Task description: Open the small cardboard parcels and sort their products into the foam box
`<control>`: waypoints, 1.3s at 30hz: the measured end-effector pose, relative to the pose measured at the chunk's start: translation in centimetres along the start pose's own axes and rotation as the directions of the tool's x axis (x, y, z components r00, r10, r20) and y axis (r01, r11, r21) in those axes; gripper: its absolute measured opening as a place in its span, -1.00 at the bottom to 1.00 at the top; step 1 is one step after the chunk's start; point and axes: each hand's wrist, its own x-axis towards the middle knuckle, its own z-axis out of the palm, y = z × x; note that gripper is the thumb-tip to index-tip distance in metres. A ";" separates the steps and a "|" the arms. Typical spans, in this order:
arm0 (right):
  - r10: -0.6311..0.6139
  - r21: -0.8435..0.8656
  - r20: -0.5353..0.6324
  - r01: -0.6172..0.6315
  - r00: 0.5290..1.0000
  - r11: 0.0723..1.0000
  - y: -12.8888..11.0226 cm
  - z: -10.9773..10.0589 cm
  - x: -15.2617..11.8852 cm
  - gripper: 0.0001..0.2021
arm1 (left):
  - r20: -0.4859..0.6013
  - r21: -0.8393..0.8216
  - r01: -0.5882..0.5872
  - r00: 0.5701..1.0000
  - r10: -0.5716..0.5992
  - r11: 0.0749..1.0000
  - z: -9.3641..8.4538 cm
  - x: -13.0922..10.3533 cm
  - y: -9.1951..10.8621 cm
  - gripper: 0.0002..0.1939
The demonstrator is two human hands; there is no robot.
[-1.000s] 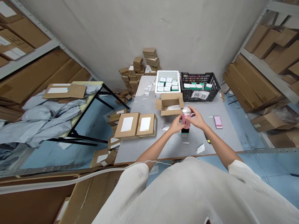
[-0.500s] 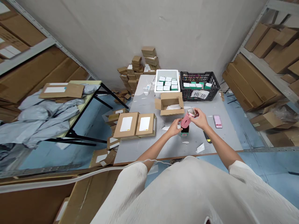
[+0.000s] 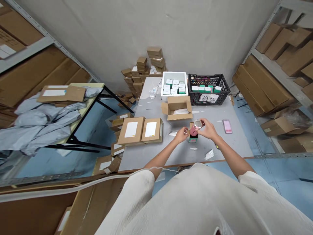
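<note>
A pink bottle (image 3: 193,131) with a shiny, round, clear-looking top stands partly inside a small green box (image 3: 193,139). My right hand (image 3: 207,129) is closed around the bottle's upper part from the right. At the box's left edge, my left hand (image 3: 181,134) pinches what looks like an open flap. The lower part of the bottle is hidden by the box walls. Under my right forearm shows the yellow end of a knife-like tool (image 3: 217,147), mostly covered.
An open carton (image 3: 177,117) lies behind the small box. Farther back stand a white bin (image 3: 174,97) and a black crate (image 3: 209,101) holding green-and-white boxes. Two labelled cartons (image 3: 152,130) sit left, a phone (image 3: 227,126) right. A paper scrap (image 3: 209,154) lies near the front edge.
The pink bottle has gone down into the small green box, carried by my right hand. My left hand has come off the bottle and shifted slightly left to the box's edge.
</note>
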 end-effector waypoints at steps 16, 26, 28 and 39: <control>-0.206 -0.201 0.216 0.250 0.954 0.947 -0.5 0.2 -1.4 -0.53 | -0.066 -0.030 0.124 0.990 -0.126 0.992 0.0 0.1 0.4 -0.61; -0.256 -0.170 0.271 0.308 0.928 0.936 0.1 0.7 -1.4 -0.52 | -0.052 -0.073 0.164 0.984 -0.168 0.984 -0.1 -0.2 0.1 -0.56; -0.252 -0.169 0.268 0.302 0.930 0.938 0.1 0.8 -1.2 -0.51 | -0.061 -0.082 0.165 0.984 -0.170 0.983 -0.2 -0.1 0.2 -0.56; -0.273 -0.135 0.340 0.334 0.900 0.933 -1.0 0.8 -0.8 -0.41 | -0.060 -0.091 0.173 0.982 -0.179 0.981 -0.5 0.1 0.5 -0.59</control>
